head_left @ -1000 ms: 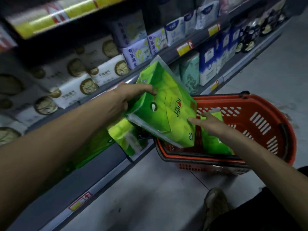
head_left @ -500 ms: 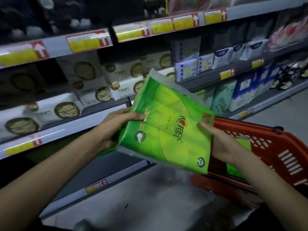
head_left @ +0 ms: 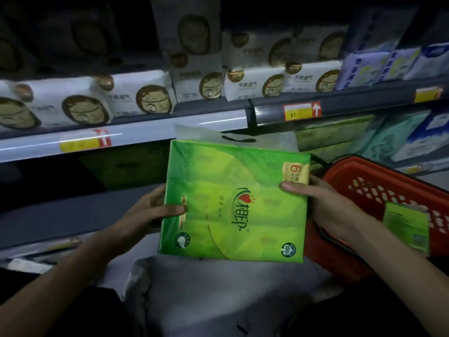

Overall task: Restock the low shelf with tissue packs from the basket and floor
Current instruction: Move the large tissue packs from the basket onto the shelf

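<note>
Holding a big green tissue pack (head_left: 233,207) in front of the low shelf (head_left: 73,210), the hands are gripping its sides: the left hand (head_left: 148,210) at 9 o'clock, the right hand (head_left: 325,205) at 3 o'clock, thumbs on top. A red basket (head_left: 379,181) is sitting at 3 o'clock with a second green pack (head_left: 405,227) inside. White packs (head_left: 145,96) are lying at 12 o'clock.
</note>
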The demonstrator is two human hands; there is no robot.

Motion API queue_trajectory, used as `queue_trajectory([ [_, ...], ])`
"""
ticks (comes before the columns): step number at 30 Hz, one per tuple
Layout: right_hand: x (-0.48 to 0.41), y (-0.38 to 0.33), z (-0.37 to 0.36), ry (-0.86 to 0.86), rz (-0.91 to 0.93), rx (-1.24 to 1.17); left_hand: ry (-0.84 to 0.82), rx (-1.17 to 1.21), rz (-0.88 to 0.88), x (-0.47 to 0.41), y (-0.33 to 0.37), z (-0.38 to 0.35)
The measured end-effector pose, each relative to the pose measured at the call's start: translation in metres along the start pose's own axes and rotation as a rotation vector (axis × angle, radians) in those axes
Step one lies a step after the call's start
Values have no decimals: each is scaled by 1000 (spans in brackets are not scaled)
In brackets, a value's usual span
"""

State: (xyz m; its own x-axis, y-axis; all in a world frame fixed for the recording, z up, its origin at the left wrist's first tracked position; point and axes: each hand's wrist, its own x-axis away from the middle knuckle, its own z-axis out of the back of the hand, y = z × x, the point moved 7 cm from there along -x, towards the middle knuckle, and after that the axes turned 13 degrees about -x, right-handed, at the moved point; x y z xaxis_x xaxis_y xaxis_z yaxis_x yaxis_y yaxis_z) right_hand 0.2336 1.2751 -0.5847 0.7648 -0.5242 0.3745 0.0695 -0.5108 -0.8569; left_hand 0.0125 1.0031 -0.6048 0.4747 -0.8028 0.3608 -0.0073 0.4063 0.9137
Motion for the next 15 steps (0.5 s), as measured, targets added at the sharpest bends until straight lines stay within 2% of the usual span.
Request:
queue_trajectory([
  [3,-12,11,-20,-37,-46,41,19,65,31,3,-19,5],
  [7,-20,29,-50,-113,-98,82,152,324,169,2,-41,7],
  [9,-24,36,-65,-154,-80,105,223,437,190,-1,-54,12],
  [15,-36,45,-98,-240,15,216,266,561,236,-7,-82,27],
])
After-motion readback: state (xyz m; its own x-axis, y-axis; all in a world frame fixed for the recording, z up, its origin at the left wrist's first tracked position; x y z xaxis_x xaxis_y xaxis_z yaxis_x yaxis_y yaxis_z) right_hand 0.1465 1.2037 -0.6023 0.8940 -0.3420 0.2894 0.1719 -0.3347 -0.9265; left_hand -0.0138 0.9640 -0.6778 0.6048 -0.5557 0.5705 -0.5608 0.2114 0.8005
